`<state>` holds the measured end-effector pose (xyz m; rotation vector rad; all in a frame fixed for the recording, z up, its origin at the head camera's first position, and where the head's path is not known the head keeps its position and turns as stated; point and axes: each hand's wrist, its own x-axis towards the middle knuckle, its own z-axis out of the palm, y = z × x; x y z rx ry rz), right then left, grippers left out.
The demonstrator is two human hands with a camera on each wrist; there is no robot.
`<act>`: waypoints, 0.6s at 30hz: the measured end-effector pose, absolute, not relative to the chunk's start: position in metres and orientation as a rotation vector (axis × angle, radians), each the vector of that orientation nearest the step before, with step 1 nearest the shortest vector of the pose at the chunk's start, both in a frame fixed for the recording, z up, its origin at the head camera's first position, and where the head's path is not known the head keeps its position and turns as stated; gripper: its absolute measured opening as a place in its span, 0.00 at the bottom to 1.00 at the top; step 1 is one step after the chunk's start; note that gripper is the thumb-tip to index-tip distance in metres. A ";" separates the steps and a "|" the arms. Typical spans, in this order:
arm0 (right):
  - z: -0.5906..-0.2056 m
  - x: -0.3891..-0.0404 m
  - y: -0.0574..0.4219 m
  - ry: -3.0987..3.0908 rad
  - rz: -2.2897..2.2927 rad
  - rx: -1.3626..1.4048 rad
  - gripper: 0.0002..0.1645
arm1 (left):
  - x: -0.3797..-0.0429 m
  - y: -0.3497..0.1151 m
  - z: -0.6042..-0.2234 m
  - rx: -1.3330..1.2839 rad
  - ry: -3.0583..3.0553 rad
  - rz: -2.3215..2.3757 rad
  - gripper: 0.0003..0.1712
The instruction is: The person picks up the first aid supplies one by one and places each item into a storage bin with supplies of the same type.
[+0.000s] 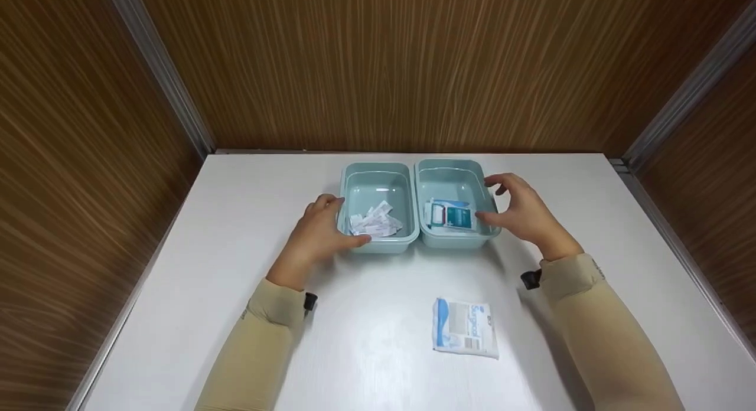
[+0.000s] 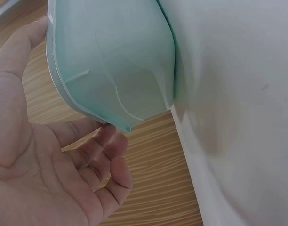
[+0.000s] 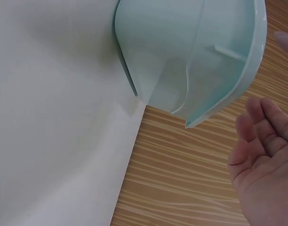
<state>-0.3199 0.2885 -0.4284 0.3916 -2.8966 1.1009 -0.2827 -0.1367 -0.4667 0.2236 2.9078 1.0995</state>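
Observation:
Two pale green plastic bins stand side by side on the white table. At the left bin (image 1: 378, 180), my left hand (image 1: 316, 234) grips the rim, thumb at the front and fingers along the left side; the left wrist view shows its fingers (image 2: 90, 139) curled at the rim. Several small white paper packets (image 1: 376, 222) lie inside. Beside the right bin (image 1: 449, 178), my right hand (image 1: 520, 213) has thumb and fingers spread by its right rim; the right wrist view shows a gap between fingers and bin. A teal-and-white packet (image 1: 452, 216) lies among others in it.
A white and blue packet printed "Surgical" (image 1: 465, 328) lies flat on the table (image 1: 366, 340), in front of the right bin and between the forearms. Wood-grain panels (image 1: 378, 68) rise behind the table and at both sides.

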 end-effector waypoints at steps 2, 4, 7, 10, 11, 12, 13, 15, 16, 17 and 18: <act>-0.428 -0.318 0.289 -2.897 1.097 0.382 0.48 | -0.282 -0.137 -0.466 0.222 2.909 1.092 0.66; -0.428 -0.316 0.289 -2.901 1.088 0.380 0.48 | -0.282 -0.138 -0.466 0.217 2.908 1.084 0.66; -0.425 -0.312 0.288 -2.906 1.078 0.377 0.48 | -0.281 -0.139 -0.466 0.210 2.902 1.085 0.66; -0.423 -0.307 0.289 -2.909 1.063 0.382 0.48 | -0.281 -0.139 -0.466 0.204 2.901 1.088 0.65; -0.422 -0.305 0.290 -2.906 1.058 0.386 0.48 | -0.281 -0.139 -0.466 0.202 2.902 1.090 0.65; -0.422 -0.303 0.291 -2.905 1.052 0.388 0.47 | -0.281 -0.139 -0.466 0.202 2.902 1.093 0.65; -0.421 -0.301 0.292 -2.901 1.045 0.390 0.47 | -0.282 -0.139 -0.466 0.205 2.903 1.093 0.65; -0.421 -0.296 0.294 -2.894 1.045 0.390 0.46 | -0.282 -0.138 -0.466 0.211 2.905 1.094 0.65; -0.421 -0.293 0.295 -2.889 1.046 0.395 0.46 | -0.283 -0.137 -0.466 0.216 2.904 1.096 0.65; -0.422 -0.290 0.296 -2.884 1.050 0.399 0.45 | -0.283 -0.137 -0.466 0.218 2.904 1.095 0.65; -0.423 -0.286 0.297 -2.881 1.052 0.402 0.45 | -0.283 -0.136 -0.466 0.221 2.903 1.093 0.65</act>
